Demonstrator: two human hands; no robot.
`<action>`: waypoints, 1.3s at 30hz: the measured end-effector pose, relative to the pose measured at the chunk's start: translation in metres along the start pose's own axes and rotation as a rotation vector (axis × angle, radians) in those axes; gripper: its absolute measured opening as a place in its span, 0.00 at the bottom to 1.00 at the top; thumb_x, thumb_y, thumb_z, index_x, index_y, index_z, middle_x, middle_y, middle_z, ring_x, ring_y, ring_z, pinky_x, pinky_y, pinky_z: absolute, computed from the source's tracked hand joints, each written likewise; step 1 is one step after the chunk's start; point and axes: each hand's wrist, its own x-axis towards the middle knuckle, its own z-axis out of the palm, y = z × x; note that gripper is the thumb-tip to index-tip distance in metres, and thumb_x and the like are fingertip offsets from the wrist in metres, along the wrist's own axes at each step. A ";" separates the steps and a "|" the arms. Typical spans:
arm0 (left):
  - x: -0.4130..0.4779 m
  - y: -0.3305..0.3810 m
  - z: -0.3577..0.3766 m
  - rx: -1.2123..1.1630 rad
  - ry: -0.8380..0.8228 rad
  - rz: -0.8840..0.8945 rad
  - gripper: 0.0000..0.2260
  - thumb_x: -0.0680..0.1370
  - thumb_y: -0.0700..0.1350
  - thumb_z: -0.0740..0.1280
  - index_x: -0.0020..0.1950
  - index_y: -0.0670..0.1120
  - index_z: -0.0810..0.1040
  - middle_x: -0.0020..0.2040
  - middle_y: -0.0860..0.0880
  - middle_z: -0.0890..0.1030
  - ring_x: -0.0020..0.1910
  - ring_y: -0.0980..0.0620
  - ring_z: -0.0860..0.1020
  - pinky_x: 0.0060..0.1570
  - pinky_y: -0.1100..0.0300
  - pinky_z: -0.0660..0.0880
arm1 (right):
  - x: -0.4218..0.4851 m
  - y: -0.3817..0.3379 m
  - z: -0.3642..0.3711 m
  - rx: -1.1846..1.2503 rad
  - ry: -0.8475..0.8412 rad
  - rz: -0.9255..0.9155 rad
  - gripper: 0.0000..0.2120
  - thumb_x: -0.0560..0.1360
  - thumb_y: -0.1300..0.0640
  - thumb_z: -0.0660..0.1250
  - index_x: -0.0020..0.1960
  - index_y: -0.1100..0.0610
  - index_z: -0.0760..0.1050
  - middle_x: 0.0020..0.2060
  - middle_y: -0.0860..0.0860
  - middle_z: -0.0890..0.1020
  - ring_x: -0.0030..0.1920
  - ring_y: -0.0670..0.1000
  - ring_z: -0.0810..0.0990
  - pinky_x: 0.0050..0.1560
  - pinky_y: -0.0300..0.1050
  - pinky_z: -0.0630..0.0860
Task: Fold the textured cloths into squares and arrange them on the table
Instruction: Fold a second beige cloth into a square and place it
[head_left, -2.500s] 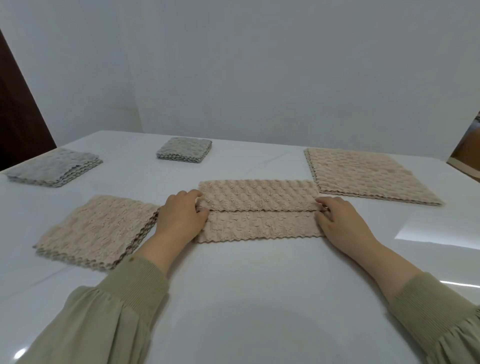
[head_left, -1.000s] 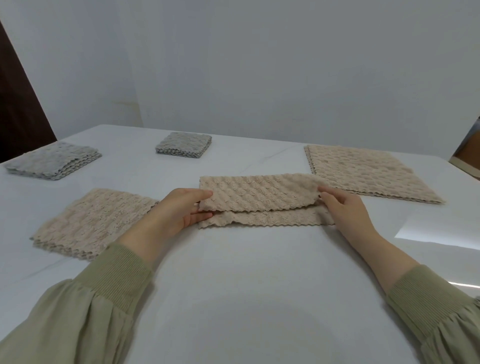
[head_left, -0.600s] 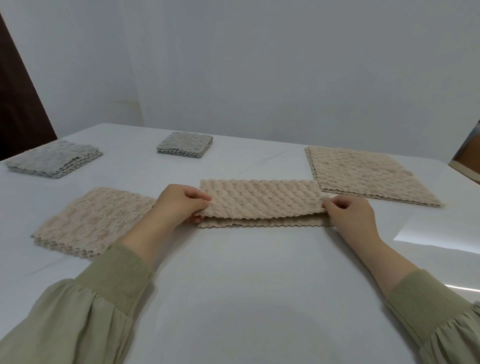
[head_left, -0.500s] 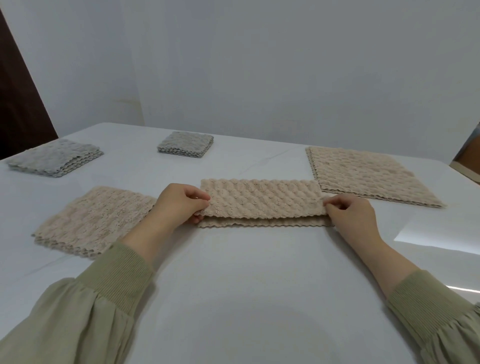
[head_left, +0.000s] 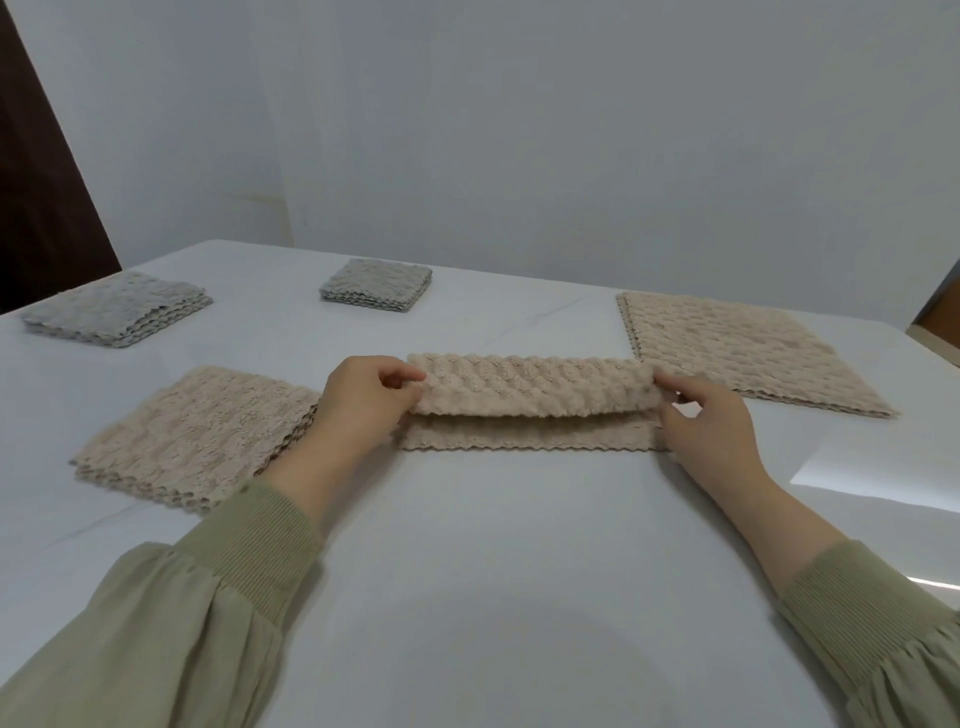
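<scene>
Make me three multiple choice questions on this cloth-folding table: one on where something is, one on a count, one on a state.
1. Where does the big flat beige pile lie relative to the cloth being folded?
A) to its left
B) to its right
C) under it

2. How many grey stacks are on the table?
A) one
B) two
C) four

3. What is the state of the cloth being folded?
A) lying untouched
B) rolled into a ball
C) pinched at both ends

Key:
1 B, it sits beyond the right hand.
2 B, one at far left, another at far centre.
3 C, the left hand and right hand each pinch an end, with the upper layer raised.
</scene>
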 end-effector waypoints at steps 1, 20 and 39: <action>0.000 0.001 -0.001 -0.015 0.023 0.001 0.05 0.74 0.38 0.70 0.45 0.48 0.82 0.37 0.48 0.80 0.33 0.51 0.78 0.37 0.58 0.77 | 0.000 0.000 0.000 -0.001 0.010 -0.014 0.15 0.75 0.63 0.64 0.60 0.55 0.78 0.49 0.44 0.78 0.49 0.45 0.73 0.47 0.32 0.62; 0.002 0.001 -0.011 0.089 -0.172 -0.078 0.04 0.74 0.37 0.69 0.43 0.44 0.82 0.28 0.48 0.77 0.22 0.57 0.75 0.29 0.65 0.74 | -0.003 0.000 -0.004 0.008 0.029 0.157 0.12 0.69 0.66 0.62 0.41 0.54 0.81 0.32 0.51 0.81 0.35 0.53 0.78 0.43 0.45 0.75; 0.001 -0.002 -0.007 0.371 -0.230 0.012 0.03 0.72 0.43 0.73 0.39 0.50 0.81 0.34 0.50 0.77 0.32 0.53 0.74 0.37 0.60 0.71 | -0.003 0.000 -0.002 -0.316 -0.059 0.102 0.09 0.69 0.64 0.63 0.41 0.53 0.79 0.33 0.45 0.76 0.43 0.52 0.75 0.55 0.52 0.71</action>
